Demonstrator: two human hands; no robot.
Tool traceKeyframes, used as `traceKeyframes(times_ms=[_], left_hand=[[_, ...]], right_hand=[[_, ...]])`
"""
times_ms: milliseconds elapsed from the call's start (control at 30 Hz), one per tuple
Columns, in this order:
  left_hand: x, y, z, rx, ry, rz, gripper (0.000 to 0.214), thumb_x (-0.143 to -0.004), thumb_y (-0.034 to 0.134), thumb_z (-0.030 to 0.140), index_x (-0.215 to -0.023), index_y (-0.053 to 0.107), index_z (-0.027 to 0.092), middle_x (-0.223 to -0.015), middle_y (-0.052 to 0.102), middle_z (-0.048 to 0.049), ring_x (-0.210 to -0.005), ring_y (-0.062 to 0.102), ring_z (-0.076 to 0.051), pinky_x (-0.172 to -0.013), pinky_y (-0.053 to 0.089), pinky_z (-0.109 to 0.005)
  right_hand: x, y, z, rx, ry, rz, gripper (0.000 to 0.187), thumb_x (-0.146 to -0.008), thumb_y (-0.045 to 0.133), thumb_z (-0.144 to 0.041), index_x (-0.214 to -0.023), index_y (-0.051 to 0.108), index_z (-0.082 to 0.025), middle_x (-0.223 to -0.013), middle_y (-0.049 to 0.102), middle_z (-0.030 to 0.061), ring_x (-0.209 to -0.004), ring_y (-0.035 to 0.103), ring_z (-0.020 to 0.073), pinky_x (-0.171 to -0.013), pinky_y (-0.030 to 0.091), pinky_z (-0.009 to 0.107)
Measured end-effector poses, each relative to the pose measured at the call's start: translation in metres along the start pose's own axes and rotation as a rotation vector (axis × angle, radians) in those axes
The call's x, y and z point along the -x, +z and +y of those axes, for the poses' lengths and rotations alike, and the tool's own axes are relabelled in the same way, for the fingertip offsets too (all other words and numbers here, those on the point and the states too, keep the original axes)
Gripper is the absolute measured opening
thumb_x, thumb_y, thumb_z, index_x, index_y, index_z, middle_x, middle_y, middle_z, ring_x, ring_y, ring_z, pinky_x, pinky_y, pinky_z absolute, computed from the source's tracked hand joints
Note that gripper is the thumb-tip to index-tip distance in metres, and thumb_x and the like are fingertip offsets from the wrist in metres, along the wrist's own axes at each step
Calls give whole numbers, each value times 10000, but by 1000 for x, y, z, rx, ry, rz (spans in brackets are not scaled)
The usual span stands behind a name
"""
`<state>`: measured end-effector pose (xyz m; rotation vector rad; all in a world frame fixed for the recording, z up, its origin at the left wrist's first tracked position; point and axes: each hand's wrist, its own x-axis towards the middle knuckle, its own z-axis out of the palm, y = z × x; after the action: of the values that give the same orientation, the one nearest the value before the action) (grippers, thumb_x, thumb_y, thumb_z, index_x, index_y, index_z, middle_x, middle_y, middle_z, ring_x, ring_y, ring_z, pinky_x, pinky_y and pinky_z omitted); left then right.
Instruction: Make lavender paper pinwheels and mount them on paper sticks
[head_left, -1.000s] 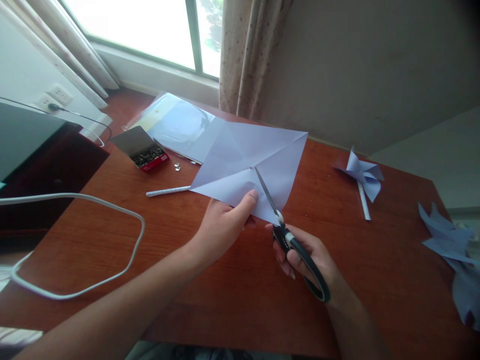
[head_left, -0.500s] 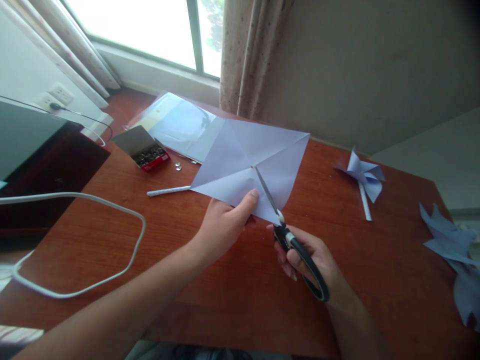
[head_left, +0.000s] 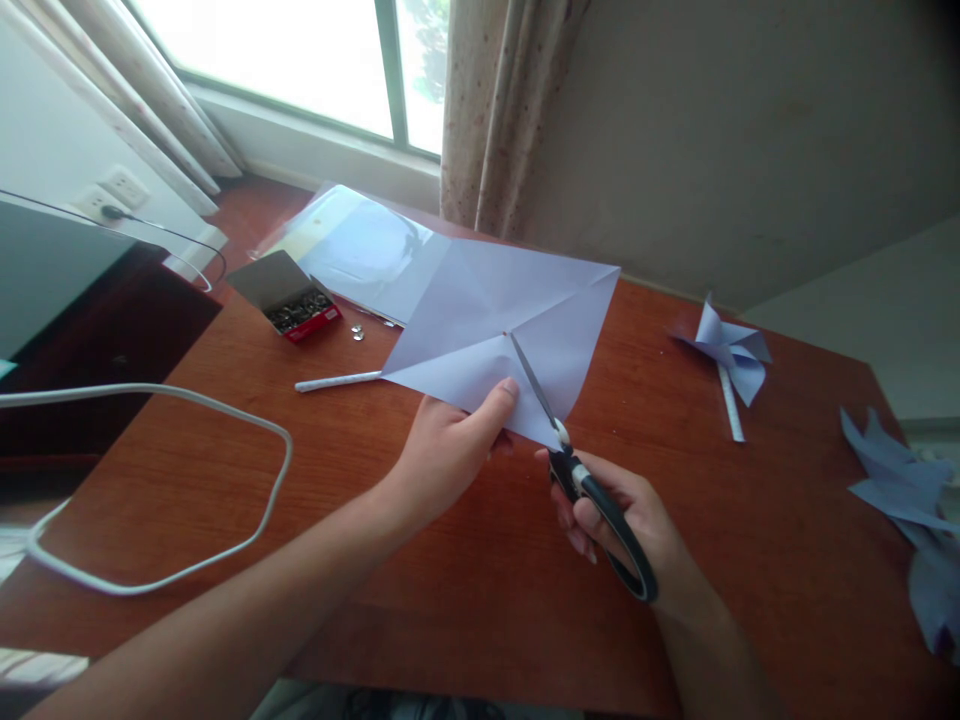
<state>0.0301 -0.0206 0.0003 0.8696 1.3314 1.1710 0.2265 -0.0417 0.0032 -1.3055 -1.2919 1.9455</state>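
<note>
Barely anything has moved since a second ago: the scene sits a touch further right in view, while your hands, the sheet [head_left: 525, 292] and the scissors [head_left: 576, 472] keep their places relative to one another. Your left hand [head_left: 448, 442] is closed on the sheet's near edge, thumb flat on top and fingers tucked beneath. Your right hand [head_left: 636, 500] is curled round the scissors' dark handles. The visible blade lies over the sheet from its near corner, tip just beside a small reddish mark near the middle; the other blade is out of sight, so you can't fairly judge how far they're parted.

The sheet is in front of you over the tabletop [head_left: 465, 600], hiding part of the packet [head_left: 367, 250]. A stick [head_left: 337, 381] pokes out at its left corner. Beyond that sit the open box [head_left: 304, 308] of metal pieces and two loose tacks [head_left: 358, 333]. A pinwheel [head_left: 727, 350] lies well to the right.
</note>
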Motion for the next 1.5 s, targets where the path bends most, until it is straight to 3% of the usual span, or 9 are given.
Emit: traceKeyframes(times_ms=[833, 1500], left_hand=[[1, 0, -1, 14, -19, 3, 376, -895, 611, 380, -586, 565, 169, -486, 569, 26, -456, 515, -94, -450, 402, -197], [-1, -1, -1, 3, 9, -7, 387, -901, 587, 364, -569, 559, 168, -488, 559, 19, -461, 512, -95, -455, 404, -202]], right_hand=[[0, -4, 4, -1, -2, -14, 546, -843, 728, -550, -1222, 668, -162, -724, 513, -16, -496, 464, 70, -433, 370, 199], [0, -2, 4, -11, 15, 26, 534, -794, 772, -558, -1154, 710, -168, -660, 508, -29, -450, 449, 61, -392, 368, 184]])
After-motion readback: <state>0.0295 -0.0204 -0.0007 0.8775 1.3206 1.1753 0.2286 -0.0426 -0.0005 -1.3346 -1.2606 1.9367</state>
